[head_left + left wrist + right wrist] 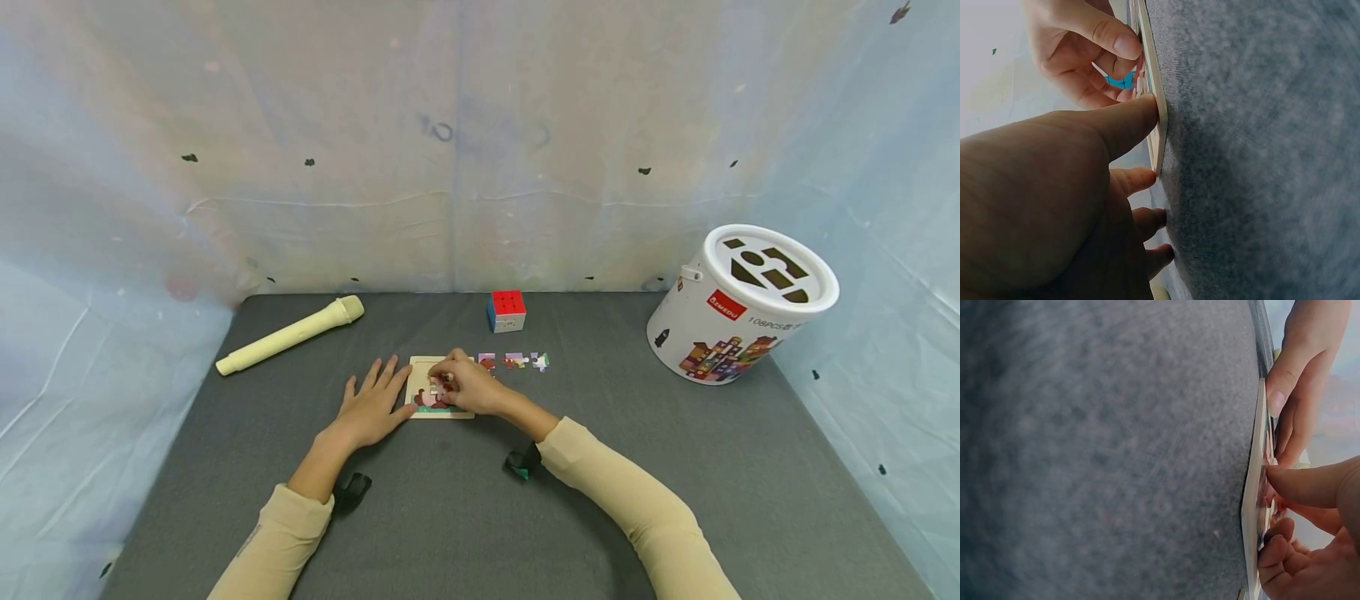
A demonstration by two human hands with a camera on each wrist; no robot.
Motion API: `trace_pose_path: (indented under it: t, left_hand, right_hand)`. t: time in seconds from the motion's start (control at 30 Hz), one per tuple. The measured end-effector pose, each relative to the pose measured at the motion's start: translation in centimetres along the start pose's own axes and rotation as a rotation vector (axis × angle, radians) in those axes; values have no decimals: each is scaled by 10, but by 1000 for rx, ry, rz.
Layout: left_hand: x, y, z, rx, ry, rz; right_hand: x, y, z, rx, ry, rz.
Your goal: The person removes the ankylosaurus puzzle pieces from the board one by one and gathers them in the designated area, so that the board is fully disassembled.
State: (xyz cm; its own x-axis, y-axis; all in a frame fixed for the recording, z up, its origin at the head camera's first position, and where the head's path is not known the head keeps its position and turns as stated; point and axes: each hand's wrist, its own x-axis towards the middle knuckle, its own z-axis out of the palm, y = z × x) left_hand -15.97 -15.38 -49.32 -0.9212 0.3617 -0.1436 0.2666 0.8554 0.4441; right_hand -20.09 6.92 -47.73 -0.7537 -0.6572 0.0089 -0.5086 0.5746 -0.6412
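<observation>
A wooden jigsaw puzzle board (pixel 420 367) lies flat on the grey cloth, with pink, brown and green pieces filling its lower part. My left hand (pixel 371 412) lies with fingers spread beside the board's left edge, its thumb (pixel 1138 115) touching the frame. Over the board, my right hand (pixel 474 387) has its fingers bent and pinches a puzzle piece (pixel 447 380) against the laid picture; the fingers hide most of that piece. Three loose puzzle pieces (pixel 515 361) lie in a row just right of the board.
Behind the loose pieces stands a puzzle cube (pixel 507 311) with a red top. A pale yellow microphone-shaped stick (pixel 291 335) lies at the back left. At the back right is a white bucket (pixel 738 308) with a shape-cutout lid. Light plastic sheeting (pixel 450 167) hangs behind the table.
</observation>
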Motion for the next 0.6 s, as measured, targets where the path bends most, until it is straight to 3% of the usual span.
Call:
trace_pose_path:
  t: [0.37, 0.6]
  left_hand:
    - [-1, 4, -3, 13, 6, -11]
    - [-2, 5, -4, 19, 9, -12]
  right_hand:
    - [1, 2, 0, 22, 9, -8]
    - [0, 6, 1, 152, 31, -45]
